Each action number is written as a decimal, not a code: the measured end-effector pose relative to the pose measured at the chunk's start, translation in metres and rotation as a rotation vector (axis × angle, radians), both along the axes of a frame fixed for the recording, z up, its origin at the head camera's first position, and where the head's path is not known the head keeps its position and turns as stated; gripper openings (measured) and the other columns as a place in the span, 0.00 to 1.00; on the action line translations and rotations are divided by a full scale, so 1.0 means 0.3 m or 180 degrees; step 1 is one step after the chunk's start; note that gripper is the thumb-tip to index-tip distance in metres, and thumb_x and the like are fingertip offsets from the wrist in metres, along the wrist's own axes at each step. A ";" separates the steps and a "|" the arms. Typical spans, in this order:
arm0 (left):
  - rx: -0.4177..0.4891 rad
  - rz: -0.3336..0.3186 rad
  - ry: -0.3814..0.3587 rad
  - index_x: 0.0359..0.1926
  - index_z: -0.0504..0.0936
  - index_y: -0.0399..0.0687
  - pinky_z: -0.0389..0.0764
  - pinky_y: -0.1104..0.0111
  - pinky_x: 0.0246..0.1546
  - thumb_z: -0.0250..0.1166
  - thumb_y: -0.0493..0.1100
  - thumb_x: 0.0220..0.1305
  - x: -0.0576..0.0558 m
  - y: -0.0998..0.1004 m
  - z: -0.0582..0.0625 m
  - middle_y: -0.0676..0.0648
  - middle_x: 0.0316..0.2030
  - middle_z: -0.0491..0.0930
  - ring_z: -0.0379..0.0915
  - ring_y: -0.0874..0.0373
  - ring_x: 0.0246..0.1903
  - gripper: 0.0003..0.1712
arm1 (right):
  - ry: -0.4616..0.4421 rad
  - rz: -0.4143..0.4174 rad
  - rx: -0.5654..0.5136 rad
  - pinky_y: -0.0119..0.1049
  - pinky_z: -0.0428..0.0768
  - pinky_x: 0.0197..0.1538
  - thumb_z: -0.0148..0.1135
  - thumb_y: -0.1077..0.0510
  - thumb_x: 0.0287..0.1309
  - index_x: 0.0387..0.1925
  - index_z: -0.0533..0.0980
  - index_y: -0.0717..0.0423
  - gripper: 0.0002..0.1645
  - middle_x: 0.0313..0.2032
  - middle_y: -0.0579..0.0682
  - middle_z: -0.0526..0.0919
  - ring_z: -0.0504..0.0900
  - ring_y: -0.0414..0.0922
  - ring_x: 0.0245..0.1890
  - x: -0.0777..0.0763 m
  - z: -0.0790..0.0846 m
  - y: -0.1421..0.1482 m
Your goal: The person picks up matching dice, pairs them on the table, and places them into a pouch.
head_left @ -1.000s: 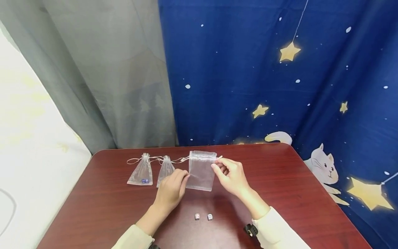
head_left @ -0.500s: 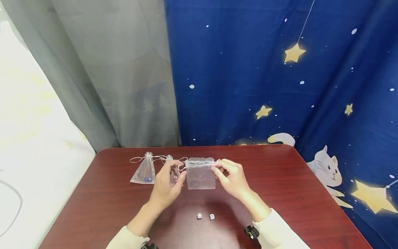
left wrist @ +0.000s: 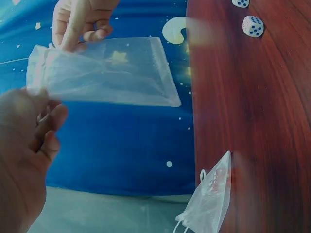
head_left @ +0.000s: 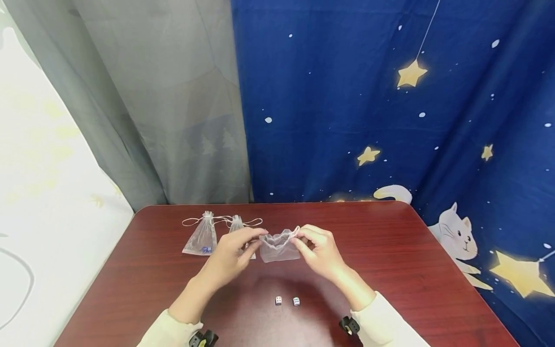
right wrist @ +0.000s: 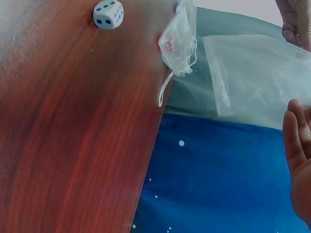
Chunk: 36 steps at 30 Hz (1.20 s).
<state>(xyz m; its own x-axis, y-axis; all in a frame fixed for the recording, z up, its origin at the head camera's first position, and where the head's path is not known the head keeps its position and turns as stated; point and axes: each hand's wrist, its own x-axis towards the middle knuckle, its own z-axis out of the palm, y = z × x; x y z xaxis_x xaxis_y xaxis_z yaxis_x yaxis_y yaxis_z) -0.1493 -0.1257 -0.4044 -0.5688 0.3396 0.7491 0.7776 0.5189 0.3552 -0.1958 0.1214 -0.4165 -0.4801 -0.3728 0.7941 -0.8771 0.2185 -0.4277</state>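
A sheer white organza drawstring bag (head_left: 279, 253) is held up over the table between both hands, its mouth parted and facing the head camera. My left hand (head_left: 231, 250) pinches the left side of the rim. At the opposite side, my right hand (head_left: 320, 250) pinches the rim beside the drawstring loop. In the left wrist view the bag (left wrist: 112, 73) hangs flat and see-through, with nothing visible inside. Two white dice, one die (head_left: 278, 300) with red pips and another die (head_left: 296, 301) with blue ones, lie on the table nearer me than the bag.
On the left of the dark red table (head_left: 390, 270) lies a drawn-shut organza bag (head_left: 200, 238) with blue dice inside. Beside it, a second tied bag (right wrist: 177, 46) contains something red, partly hidden by my left hand in the head view. Curtains hang behind the table's far edge.
My left hand has come up from the bag's lower left side to its rim. The bag has tipped toward me and its flat mouth has spread apart. The dice have stayed put.
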 end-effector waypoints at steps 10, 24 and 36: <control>-0.0023 -0.0195 0.0053 0.46 0.85 0.44 0.78 0.73 0.30 0.73 0.29 0.56 0.007 -0.020 0.012 0.51 0.39 0.84 0.76 0.64 0.31 0.16 | -0.0369 -0.0082 -0.0177 0.24 0.75 0.17 0.71 0.76 0.50 0.28 0.82 0.62 0.09 0.16 0.49 0.81 0.79 0.42 0.12 0.048 0.005 -0.027; -0.0012 0.0297 0.0192 0.38 0.87 0.42 0.79 0.72 0.35 0.71 0.31 0.60 0.013 -0.041 0.020 0.51 0.34 0.84 0.80 0.61 0.34 0.06 | -0.0341 0.0287 0.0039 0.23 0.76 0.20 0.71 0.77 0.47 0.26 0.81 0.63 0.10 0.17 0.52 0.80 0.78 0.39 0.14 0.113 0.074 -0.049; -0.0039 0.0056 0.0329 0.40 0.86 0.41 0.77 0.76 0.35 0.72 0.27 0.56 0.020 -0.046 0.036 0.49 0.37 0.83 0.78 0.60 0.33 0.11 | -0.0256 0.0190 -0.0195 0.24 0.75 0.19 0.72 0.76 0.46 0.36 0.81 0.64 0.14 0.18 0.49 0.79 0.77 0.37 0.14 0.051 -0.015 -0.049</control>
